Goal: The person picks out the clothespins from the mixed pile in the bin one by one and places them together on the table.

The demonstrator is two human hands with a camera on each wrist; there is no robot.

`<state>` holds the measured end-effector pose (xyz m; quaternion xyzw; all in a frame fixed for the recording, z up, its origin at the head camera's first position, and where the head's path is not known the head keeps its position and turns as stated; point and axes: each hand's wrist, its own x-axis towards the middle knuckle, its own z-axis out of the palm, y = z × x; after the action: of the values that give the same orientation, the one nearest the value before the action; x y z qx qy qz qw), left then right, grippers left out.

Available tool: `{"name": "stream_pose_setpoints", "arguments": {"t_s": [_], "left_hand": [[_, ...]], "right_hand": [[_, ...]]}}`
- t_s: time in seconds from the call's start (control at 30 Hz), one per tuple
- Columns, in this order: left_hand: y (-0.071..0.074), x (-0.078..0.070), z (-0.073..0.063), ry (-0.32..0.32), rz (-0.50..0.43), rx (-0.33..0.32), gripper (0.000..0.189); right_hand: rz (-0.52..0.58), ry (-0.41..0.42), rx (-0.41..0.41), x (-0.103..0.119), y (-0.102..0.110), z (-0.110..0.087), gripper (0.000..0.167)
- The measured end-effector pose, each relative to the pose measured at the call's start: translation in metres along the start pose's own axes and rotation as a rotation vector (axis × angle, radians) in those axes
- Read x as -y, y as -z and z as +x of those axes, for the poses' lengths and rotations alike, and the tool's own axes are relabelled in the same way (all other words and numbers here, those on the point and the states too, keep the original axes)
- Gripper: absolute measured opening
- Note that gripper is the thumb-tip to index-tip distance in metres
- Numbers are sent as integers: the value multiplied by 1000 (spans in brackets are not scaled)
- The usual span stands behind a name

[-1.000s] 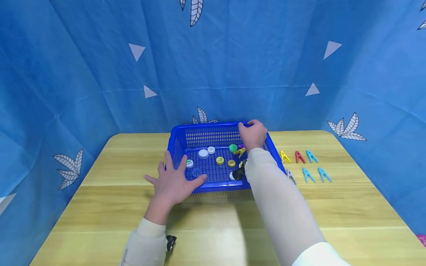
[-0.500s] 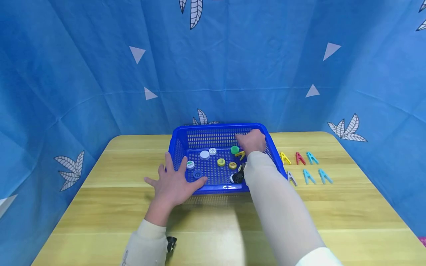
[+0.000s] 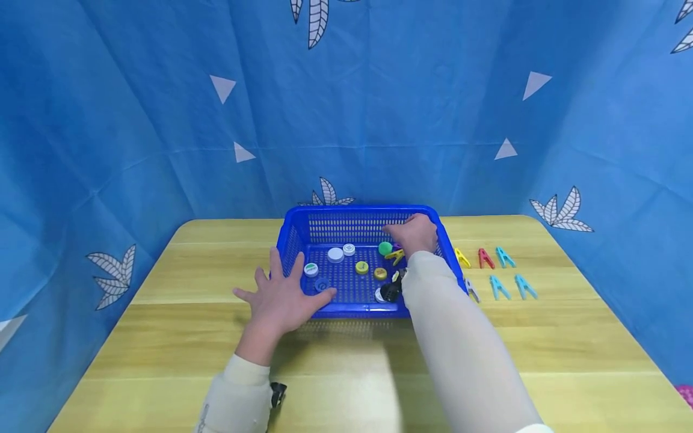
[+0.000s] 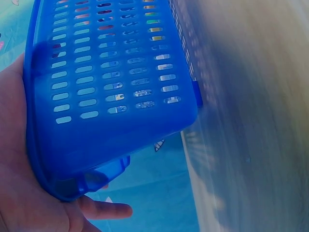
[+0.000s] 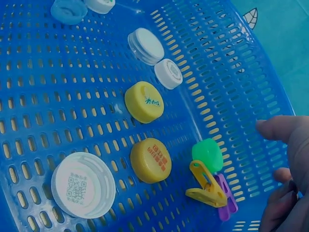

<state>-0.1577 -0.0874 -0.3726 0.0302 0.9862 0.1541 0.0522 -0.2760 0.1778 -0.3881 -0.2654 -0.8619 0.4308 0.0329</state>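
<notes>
My left hand (image 3: pixel 276 300) lies with fingers spread at the near left corner of a blue perforated basket (image 3: pixel 368 308); in the left wrist view the palm rests along the basket's rim. My right hand (image 3: pixel 417 233) is inside the basket by the right wall, thumb stretched leftward. In the right wrist view the lower fingers (image 5: pixel 277 212) are bent and partly hidden, and I cannot tell whether they hold anything. Near them lie a yellow clothespin (image 5: pixel 206 186), a purple clothespin (image 5: pixel 226 198) and a green bottle cap (image 5: pixel 207 153).
Bottle caps sit across the basket floor, including a yellow cap (image 3: pixel 361 267), a gold cap (image 3: pixel 380 273) and a white cap (image 3: pixel 335 255). Right of the basket, clothespins stand in rows on the wooden table, among them a red clothespin (image 3: pixel 485 258). A blue curtain (image 3: pixel 346 108) hangs behind.
My right hand has dropped from the back rim into the basket and shifted slightly right. The basket has slid a little right and nearer. My left hand keeps its spread pose.
</notes>
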Motion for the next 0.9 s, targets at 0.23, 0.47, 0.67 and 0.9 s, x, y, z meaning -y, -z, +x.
{"name": "stream_pose_setpoints", "arguments": {"t_s": [0.23,0.47,0.67,0.9], "left_hand": [[-3,-1,-2,5,21,2,109],[-2,-2,-2,17,24,-14,111],[0,0,-1,22,24,-16,109],[-3,-1,-1,22,37,-12,108]], "right_hand": [[-81,0,51,-3,1,1,43],[-114,82,86,6,4,4,27],[-149,132,149,12,13,7,32],[-265,168,299,9,26,7,54]]}}
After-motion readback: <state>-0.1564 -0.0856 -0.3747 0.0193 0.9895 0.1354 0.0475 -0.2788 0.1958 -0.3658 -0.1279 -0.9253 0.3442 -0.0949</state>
